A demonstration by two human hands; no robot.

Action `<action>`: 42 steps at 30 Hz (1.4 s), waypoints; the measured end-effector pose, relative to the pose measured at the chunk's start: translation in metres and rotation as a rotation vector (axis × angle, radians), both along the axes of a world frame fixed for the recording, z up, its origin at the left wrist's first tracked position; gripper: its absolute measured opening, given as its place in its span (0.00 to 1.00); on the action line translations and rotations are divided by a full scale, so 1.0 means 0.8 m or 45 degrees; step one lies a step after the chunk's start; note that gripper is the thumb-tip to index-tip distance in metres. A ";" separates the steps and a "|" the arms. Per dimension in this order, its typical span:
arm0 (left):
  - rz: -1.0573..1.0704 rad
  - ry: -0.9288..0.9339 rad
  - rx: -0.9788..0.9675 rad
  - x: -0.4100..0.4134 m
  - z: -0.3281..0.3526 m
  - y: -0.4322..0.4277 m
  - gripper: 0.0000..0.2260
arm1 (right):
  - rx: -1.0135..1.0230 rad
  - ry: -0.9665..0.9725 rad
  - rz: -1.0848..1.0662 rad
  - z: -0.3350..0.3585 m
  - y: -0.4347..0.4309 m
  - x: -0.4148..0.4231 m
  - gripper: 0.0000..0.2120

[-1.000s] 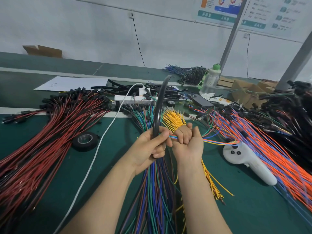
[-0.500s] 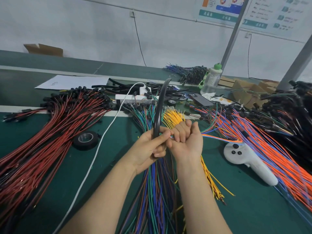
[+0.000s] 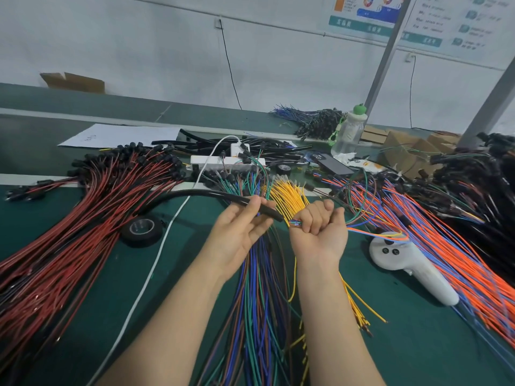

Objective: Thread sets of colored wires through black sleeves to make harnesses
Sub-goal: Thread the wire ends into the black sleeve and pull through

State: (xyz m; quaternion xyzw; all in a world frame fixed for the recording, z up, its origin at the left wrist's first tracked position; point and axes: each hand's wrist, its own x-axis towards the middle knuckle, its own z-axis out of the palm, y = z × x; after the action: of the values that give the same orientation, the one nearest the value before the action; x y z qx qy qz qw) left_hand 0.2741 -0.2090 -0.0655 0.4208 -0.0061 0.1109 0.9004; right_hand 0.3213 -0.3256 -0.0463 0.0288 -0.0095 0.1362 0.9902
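Note:
My left hand [image 3: 239,232] pinches a black sleeve [image 3: 200,195] near its open end; the sleeve lies nearly level and curves away to the left over the green table. My right hand [image 3: 320,229] grips a small set of colored wires [image 3: 362,232]. Their tips stick out of my fist a short way, just off the sleeve's mouth, and the rest trails right across the white controller. Beneath my hands lie a bundle of blue, green and brown wires [image 3: 259,288] and a bundle of yellow wires [image 3: 289,196].
A big heap of red wires [image 3: 83,224] fills the left, with a roll of black tape [image 3: 142,228] beside it. Orange and blue wires [image 3: 446,246] spread on the right around a white controller [image 3: 407,263]. A power strip [image 3: 223,162], loose black sleeves, a phone and a bottle [image 3: 348,132] sit behind.
The black sleeve swung from standing upright down to nearly level, pointing left. My hands moved a little apart, and the wire tips now show outside the sleeve's mouth.

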 end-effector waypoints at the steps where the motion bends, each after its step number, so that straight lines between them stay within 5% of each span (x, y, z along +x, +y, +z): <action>1: 0.006 0.008 -0.012 0.000 0.000 -0.001 0.06 | 0.004 0.005 -0.004 0.000 0.000 0.000 0.25; 7: -0.017 0.026 -0.069 0.000 0.000 -0.014 0.11 | -0.009 0.038 -0.072 0.001 0.001 -0.001 0.24; 14: -0.099 0.155 0.148 -0.003 0.000 -0.014 0.08 | -0.046 0.063 -0.141 0.001 -0.002 0.000 0.24; 25: -0.081 0.040 0.024 -0.002 -0.002 -0.031 0.14 | -0.111 0.079 -0.232 0.001 -0.003 0.002 0.24; 42: -0.006 -0.070 -0.036 0.000 -0.006 -0.034 0.08 | -0.233 0.088 -0.316 0.001 -0.002 -0.001 0.25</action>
State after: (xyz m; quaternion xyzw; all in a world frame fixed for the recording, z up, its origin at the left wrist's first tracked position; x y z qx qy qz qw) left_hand 0.2741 -0.2362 -0.0704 0.4047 -0.0302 0.1203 0.9060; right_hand 0.3208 -0.3272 -0.0455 -0.0584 0.0334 0.0119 0.9977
